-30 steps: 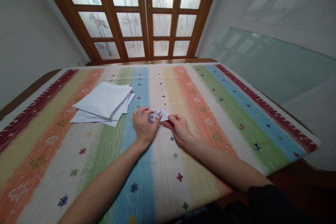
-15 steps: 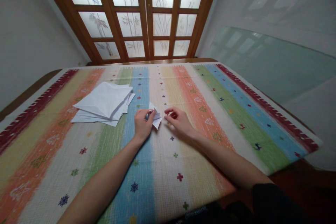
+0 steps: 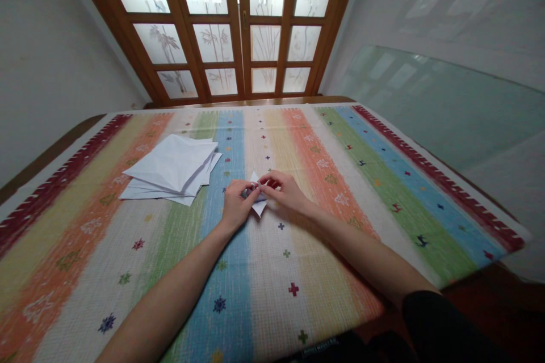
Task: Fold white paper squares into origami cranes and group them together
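Near the middle of the table, a small folded piece of white paper (image 3: 259, 208) shows between my two hands, with pointed corners sticking out above and below. My left hand (image 3: 237, 201) pinches its left side between thumb and fingers. From the other side, my right hand (image 3: 284, 190) has its thumb and fingertips closed on the paper, close to the left fingertips. The fingers cover the paper's middle, so its exact folds are hidden. To the left of my hands lies a stack of white paper sheets (image 3: 172, 164), the top one creased and slightly raised.
A striped, patterned tablecloth (image 3: 170, 295) covers the table. Wooden doors with frosted panes (image 3: 238, 28) stand beyond the far edge. A glass panel (image 3: 426, 96) leans along the right wall.
My right hand has moved left and closed on the folded paper, where before it was apart from it. The left hand still holds the paper. The view has shifted slightly.
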